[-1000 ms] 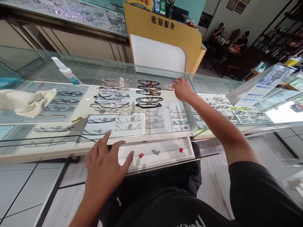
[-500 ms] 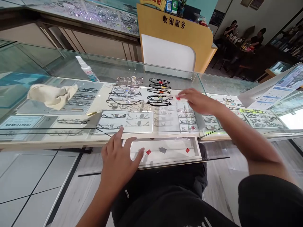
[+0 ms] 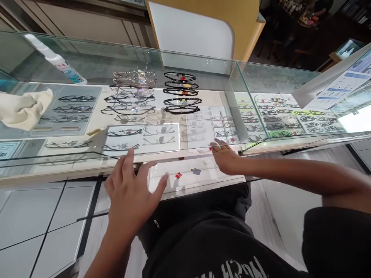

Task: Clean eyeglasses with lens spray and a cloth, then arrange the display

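My left hand [image 3: 131, 189], fingers spread, rests at the front edge of the glass counter [image 3: 162, 154], near glasses on a white tray [image 3: 176, 135]. Nothing shows in it. Over the right part of the pulled-out drawer [image 3: 162, 185] is my right hand [image 3: 226, 156], a small red piece at its fingertips; its fingers look pressed together. In the drawer lie a red tag [image 3: 178, 175] and a grey tag [image 3: 196, 171]. Several black-framed glasses [image 3: 182, 92] stand in a column on the glass, beside a column of thinner frames [image 3: 130, 98].
A white spray bottle [image 3: 58, 61] and a cream cloth [image 3: 26, 108] are on the left of the counter. More glasses [image 3: 272, 123] lie in the case to the right, near a leaning printed card [image 3: 336, 85]. A yellow desk [image 3: 246, 23] stands behind.
My right hand has come back from beside the black-framed glasses to above the drawer, with the red piece at its fingers. The view has tipped down; my left hand stays spread.
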The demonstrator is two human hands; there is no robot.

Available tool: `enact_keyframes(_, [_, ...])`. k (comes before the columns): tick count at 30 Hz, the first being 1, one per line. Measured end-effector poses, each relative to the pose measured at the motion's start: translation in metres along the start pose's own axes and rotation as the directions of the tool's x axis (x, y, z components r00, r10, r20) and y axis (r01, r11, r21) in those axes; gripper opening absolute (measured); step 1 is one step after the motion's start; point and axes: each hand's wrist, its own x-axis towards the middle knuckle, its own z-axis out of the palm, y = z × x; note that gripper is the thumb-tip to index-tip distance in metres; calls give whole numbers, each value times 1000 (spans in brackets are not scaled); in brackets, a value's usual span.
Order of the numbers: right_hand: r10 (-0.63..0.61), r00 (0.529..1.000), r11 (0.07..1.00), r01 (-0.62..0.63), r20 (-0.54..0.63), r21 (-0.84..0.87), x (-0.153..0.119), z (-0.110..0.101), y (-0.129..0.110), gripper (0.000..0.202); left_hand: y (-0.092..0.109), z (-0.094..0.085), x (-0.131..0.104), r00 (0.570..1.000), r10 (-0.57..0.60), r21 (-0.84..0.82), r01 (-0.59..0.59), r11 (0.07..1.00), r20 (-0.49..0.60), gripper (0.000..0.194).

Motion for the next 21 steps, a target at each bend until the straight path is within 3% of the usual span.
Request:
enact_keyframes(2, [115, 989, 993, -118, -93, -20, 43, 15, 12, 84, -1, 1, -1, 1000, 5, 6, -5, 1000, -2, 50])
enact_keyframes(6, [287, 883, 957, -276, -370, 86, 118, 26, 54, 84, -4, 3, -3, 1000, 13, -2, -13, 1000, 6, 49])
enact_keyframes(9, [383, 830, 924, -348, -406, 160, 156, 27, 90, 87, -5, 4, -3, 1000, 15, 1, -15, 1000, -2, 49])
enact_keyframes(13, [448, 789, 894, -397, -420, 207, 181, 27, 125, 85, -4, 4, 1, 1000, 14, 15, -13, 1000, -16, 50])
enact_keyframes(21, [445, 818, 894, -382, -365, 234, 184, 24, 149, 81, -3, 6, 7, 999, 14, 3, -14, 1000, -48, 44])
